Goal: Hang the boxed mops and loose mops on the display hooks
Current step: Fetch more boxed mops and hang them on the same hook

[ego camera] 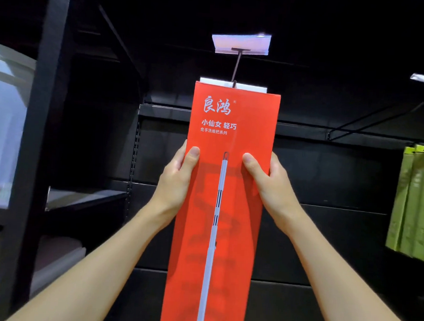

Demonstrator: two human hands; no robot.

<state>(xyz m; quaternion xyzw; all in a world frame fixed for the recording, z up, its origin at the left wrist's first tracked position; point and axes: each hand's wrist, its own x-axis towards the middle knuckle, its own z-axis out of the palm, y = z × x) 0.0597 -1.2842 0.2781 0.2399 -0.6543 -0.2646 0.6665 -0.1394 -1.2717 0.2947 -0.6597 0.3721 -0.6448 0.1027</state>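
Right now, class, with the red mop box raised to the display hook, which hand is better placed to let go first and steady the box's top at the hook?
Neither clearly: left hand and right hand grip the red mop box level, opposite edges, equally below the display hook.

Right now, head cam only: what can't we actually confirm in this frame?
- Whether the red mop box is on the display hook: the box top hides the hanging point.
- Box bottom: cut off by the lower edge.
- Fingers of the left hand and right hand: behind the box, only thumbs show.
- Green boxes: cropped at the right edge, print blurred.
- Left shelf contents: blurred.
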